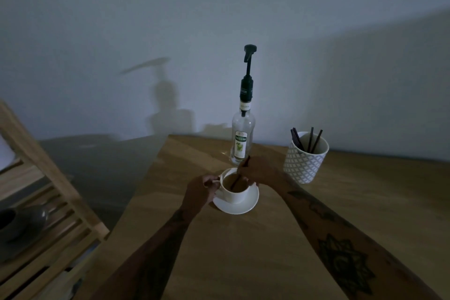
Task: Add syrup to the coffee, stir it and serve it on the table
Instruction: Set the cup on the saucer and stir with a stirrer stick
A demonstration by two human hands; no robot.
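A white coffee cup (237,194) with brown coffee in it stands on a white saucer (246,207) on the wooden table (243,251). My left hand (199,191) pinches the cup's handle on its left side. Over the cup's far right rim, my right hand (259,169) holds a dark stir stick (237,179) whose lower end dips into the coffee. Just behind the cup stands a clear syrup bottle (242,139) with a tall black pump on top.
A patterned white cup (304,161) holding several dark stir sticks stands to the right of the syrup bottle. A wooden shelf unit (48,214) with a dark bowl on it stands at the left, beside the table's left edge. A wall rises behind the table.
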